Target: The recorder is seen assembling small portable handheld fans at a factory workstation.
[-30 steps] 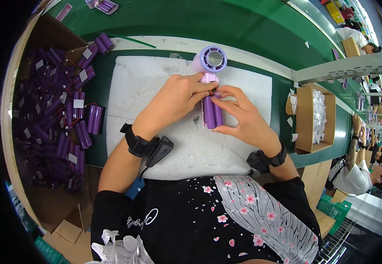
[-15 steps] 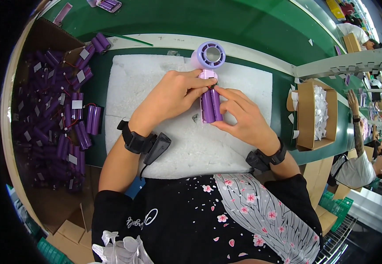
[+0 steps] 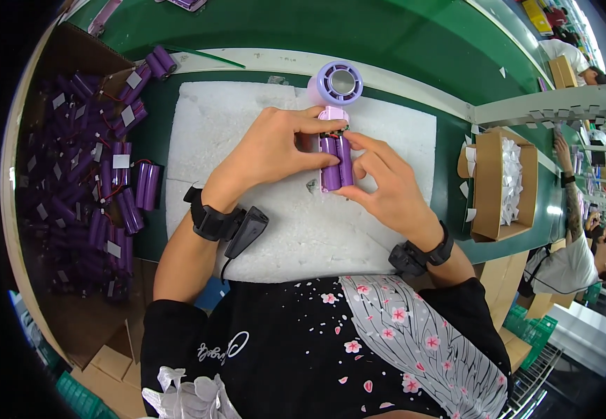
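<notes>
A lilac handheld fan [image 3: 334, 82] lies on the white foam sheet [image 3: 268, 244], its round head pointing away from me. Its handle is uncovered, and a purple two-cell battery pack [image 3: 336, 164] sits in it, below a small circuit board [image 3: 336, 131] with red wire. My left hand [image 3: 282, 143] grips the handle from the left, index finger by the circuit board and thumb on the battery pack. From the right, my right hand [image 3: 387, 178] holds the handle, index fingertip near the board and thumb at the pack's lower end.
At left a large cardboard box [image 3: 58, 314] holds many purple battery packs [image 3: 86, 188] with white pads. A smaller carton [image 3: 484, 185] with white pieces stands at right. A thin green stick [image 3: 208, 56] lies behind the foam. Another person [image 3: 575, 258] works at far right.
My left thumb has slid down from the circuit board onto the battery pack. The fan has shifted slightly in the picture, and the red wire by the board shows more plainly.
</notes>
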Action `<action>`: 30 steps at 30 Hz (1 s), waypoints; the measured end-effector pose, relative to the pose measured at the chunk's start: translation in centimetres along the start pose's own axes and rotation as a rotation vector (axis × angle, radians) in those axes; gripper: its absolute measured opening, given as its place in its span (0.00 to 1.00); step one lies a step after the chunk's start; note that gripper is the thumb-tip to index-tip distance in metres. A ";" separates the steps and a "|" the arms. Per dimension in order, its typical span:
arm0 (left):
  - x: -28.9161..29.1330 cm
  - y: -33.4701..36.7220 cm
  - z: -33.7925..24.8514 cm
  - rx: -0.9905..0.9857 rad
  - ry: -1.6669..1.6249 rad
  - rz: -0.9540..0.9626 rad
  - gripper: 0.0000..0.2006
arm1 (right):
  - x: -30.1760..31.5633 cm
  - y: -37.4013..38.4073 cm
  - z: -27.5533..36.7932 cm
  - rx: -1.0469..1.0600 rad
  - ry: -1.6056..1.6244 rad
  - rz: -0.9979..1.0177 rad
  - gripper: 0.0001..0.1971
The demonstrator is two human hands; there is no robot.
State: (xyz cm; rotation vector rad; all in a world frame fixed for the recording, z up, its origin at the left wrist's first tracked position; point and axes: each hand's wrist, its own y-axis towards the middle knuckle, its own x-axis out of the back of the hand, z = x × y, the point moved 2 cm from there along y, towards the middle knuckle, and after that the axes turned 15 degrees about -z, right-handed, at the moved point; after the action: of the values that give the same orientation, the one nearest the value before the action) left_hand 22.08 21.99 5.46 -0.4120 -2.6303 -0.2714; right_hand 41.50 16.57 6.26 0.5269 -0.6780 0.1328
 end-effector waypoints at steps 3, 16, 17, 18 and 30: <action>0.2 -0.1 0.0 0.018 -0.023 0.002 0.27 | -0.1 0.4 0.2 -0.070 0.027 0.018 0.19; 0.4 0.0 0.9 0.109 -0.072 -0.030 0.29 | -1.3 1.6 -1.0 -0.129 0.155 -0.015 0.24; 0.3 -0.3 1.2 0.087 -0.049 -0.034 0.29 | -1.6 1.6 -1.0 -0.100 0.170 -0.060 0.23; -0.3 -0.4 1.6 0.068 -0.067 -0.039 0.28 | -1.6 1.6 -1.2 -0.077 0.162 -0.087 0.23; -1.7 -1.1 0.1 -0.053 0.102 -0.025 0.27 | -1.7 0.7 -2.4 -0.070 0.115 -0.178 0.10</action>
State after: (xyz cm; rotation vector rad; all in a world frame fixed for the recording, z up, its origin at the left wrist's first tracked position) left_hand 23.14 20.60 4.48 -0.3723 -2.5343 -0.3610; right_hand 41.32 18.42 3.90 0.5060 -0.5196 -0.0275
